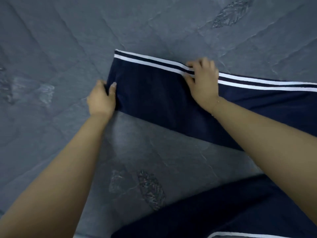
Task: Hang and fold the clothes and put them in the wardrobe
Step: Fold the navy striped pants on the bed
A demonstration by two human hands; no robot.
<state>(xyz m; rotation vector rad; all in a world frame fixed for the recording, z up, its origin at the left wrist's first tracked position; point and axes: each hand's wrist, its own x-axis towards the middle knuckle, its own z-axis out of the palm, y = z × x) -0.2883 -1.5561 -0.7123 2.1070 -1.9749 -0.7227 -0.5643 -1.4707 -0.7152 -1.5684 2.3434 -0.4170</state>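
Navy track pants (154, 98) with two white side stripes lie flat on a grey bedcover (68, 48). One leg stretches from the middle out past the right edge. My left hand (101, 98) pinches the leg's left end, thumb on top and fingers under the cloth. On the striped far edge my right hand (202, 79) rests, its fingers bent over the stripes. A second part of the same dark pants (214, 213) lies at the bottom right, with a white stripe showing at the lower edge.
The grey quilted bedcover fills the whole view, wrinkled, with faint leaf prints at the top right (229, 14) and near the bottom middle (151, 189). No wardrobe or hanger is in sight.
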